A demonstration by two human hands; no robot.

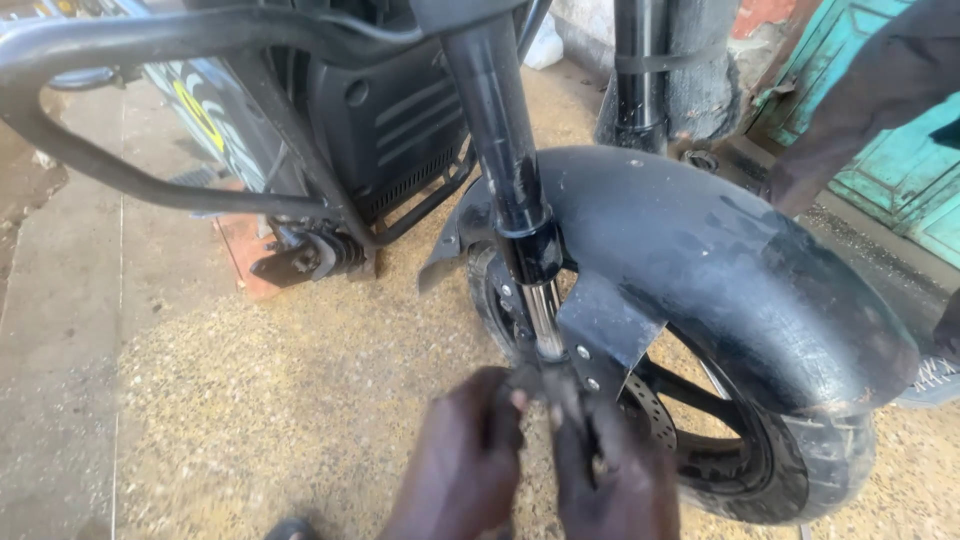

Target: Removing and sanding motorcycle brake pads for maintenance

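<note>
A: Hands?
B: Left hand point(462, 455) and right hand point(612, 470), fingers curled together at fork leg point(543, 318) bottom, beside front wheel point(760, 450). Grip unclear.
A: Fork posn?
B: Upright, under black mudguard point(720, 260).

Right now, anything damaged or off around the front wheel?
Front mudguard is scuffed, its lower edge chipped. The ground is strewn with sawdust-like grit. Both hands, left hand and right hand, are at the fork leg bottom.
</note>
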